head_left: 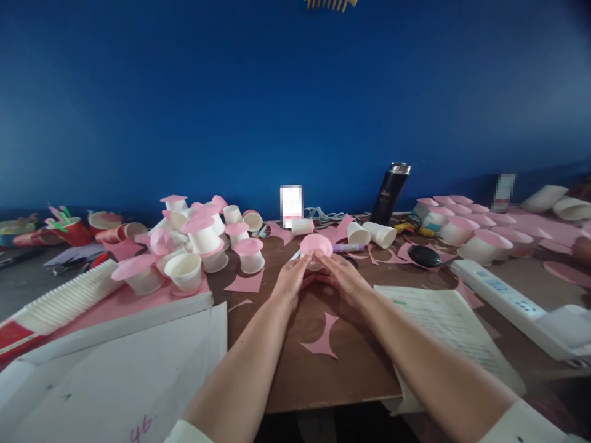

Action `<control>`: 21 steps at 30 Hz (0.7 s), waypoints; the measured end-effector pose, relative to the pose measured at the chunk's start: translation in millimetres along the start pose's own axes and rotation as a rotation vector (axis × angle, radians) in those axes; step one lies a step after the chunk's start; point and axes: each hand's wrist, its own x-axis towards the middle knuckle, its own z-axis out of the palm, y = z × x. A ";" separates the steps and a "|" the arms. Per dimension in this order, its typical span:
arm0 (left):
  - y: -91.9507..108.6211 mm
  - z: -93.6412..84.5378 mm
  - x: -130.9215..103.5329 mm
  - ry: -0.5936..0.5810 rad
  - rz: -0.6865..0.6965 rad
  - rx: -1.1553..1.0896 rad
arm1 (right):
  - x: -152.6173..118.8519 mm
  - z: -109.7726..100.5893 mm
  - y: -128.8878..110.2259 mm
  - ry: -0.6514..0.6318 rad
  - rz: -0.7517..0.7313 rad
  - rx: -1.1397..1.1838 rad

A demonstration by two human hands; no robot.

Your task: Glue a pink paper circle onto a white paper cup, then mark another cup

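Observation:
My left hand (292,280) and my right hand (344,278) meet at the middle of the table around a small white paper cup (315,266). A round pink paper disc (316,243) covers its top, and both thumbs press on the disc's near edge. Fingers of both hands wrap the cup's sides, hiding most of it. Just behind lies another white cup (302,227) on its side. A purple glue stick (349,247) is right of the disc. On the brown table (355,363) between my forearms lies a curved pink paper scrap (324,340).
Disc-topped cups (200,235) are heaped at left, beside a long stack of cups (76,294) and a white box (138,363). Rightward are a black flask (390,194), a black mouse (423,255), several disc-topped cups (484,246), a printed sheet (443,320) and a power strip (503,301).

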 end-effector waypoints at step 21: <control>-2.4 -0.7 1.7 -0.010 0.016 -0.042 | -1.3 0.1 0.1 0.024 0.020 -0.033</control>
